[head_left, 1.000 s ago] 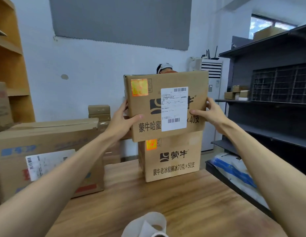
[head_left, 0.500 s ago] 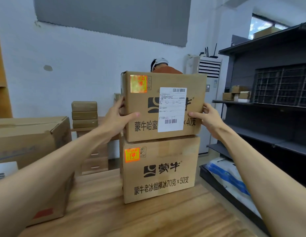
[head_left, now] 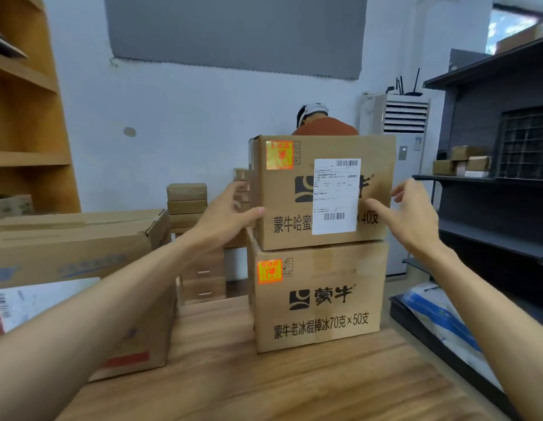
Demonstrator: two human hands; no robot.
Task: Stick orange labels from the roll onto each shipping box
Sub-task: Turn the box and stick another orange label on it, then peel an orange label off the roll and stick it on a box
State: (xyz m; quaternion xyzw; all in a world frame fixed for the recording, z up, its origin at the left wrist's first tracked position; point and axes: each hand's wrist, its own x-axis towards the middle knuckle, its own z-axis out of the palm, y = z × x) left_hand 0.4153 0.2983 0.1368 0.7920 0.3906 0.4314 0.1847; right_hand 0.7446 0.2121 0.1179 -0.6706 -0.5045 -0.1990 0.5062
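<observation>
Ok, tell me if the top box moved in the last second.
Yes. The top box moved back, away from the person, and now rests on the lower box.

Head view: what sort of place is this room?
Probably a small shipping or storage room: stacked cartons with a white shipping label on a wooden table, and dark shelves holding small parcels.

蒙牛老冰棍棒冰70克×50支 printed on lower box (head_left: 318, 268), 蒙牛哈蜜 and ×40支 on upper box (head_left: 282, 192)
</observation>
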